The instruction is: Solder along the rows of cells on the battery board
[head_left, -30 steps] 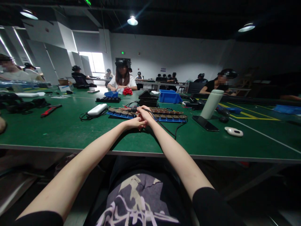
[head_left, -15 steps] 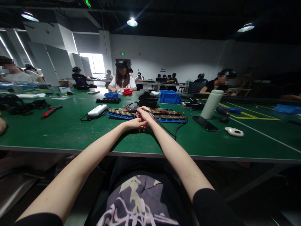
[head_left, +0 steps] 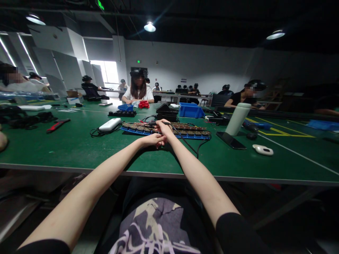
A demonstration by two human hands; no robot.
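Note:
My right hand [head_left: 164, 129] is closed round a slim black pen-shaped tool [head_left: 152, 124], which points left over the boards. A black cable [head_left: 185, 140] runs from it across my wrist to the table. Just below, my left hand [head_left: 153, 140] is closed, thumb and fingers pressed together at the near edge of the strips; what they pinch, if anything, is hidden. Under both hands lies a row of long narrow circuit-board strips [head_left: 189, 127] with gold-brown edges, set on a blue slotted rack [head_left: 137, 131]. My hands cover its middle.
Left of the rack lie a white power bank [head_left: 110, 125] and red-handled pliers [head_left: 58, 125]. To the right stand a pale green bottle [head_left: 238, 119], a black phone [head_left: 231, 140] and a small white device [head_left: 262, 150]. Behind are a blue bin [head_left: 191, 110], red parts [head_left: 143, 104] and a seated person [head_left: 138, 88].
My right hand has shifted very slightly, its fingers now a little apart from my left hand. The left hand stays almost where it was.

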